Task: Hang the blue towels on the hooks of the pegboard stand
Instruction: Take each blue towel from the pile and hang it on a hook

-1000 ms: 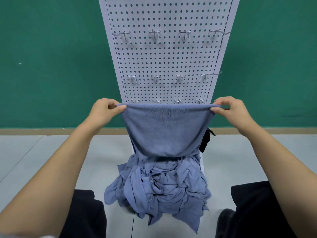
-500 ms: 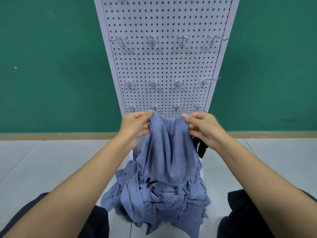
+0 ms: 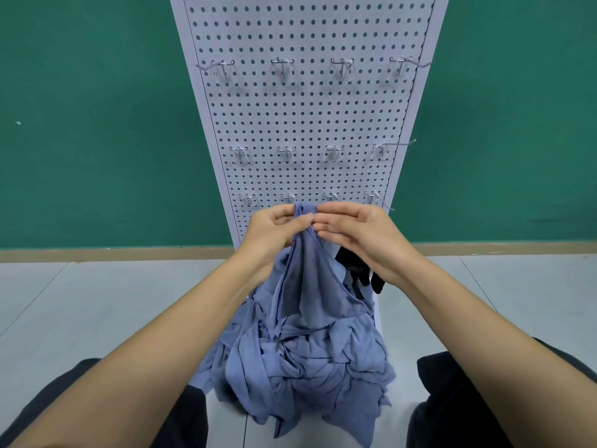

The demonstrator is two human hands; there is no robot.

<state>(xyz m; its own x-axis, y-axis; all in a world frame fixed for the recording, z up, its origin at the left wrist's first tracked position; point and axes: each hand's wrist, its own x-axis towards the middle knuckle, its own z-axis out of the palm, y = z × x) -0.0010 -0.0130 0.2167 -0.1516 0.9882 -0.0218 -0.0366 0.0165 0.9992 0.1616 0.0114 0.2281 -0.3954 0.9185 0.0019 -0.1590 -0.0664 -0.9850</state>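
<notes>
- Left grip (image 3: 277, 231): fingers curled, pinching the top edge of the blue towel (image 3: 307, 279). That edge is bunched into a narrow wad.
- Right grip (image 3: 358, 234): thumb on top, fingers nearly straight. The tips meet the same wad and touch your left fingers, which reads as a light pinch.
- Change: a second ago you held that edge stretched wide, hands well apart. Half a second ago they were closing in. Now they've met in the middle and the edge is gathered to one point.
- The towel hangs from both grips. Its lower end reaches into the pile of blue towels (image 3: 307, 367) on the floor (image 3: 80, 302), at the foot of the pegboard stand (image 3: 307, 108).
- The gathered edge sits just below the bottom row of hooks (image 3: 288, 198), in front of the board and on no hook.
- Every hook in view is bare, so no towel is hung yet.
- My read: you're forming a bunch to slip over a hook, and the lift up and forward onto one is still to come.
- A black item (image 3: 358, 273) hangs behind your right wrist. Can't tell what it is.
</notes>
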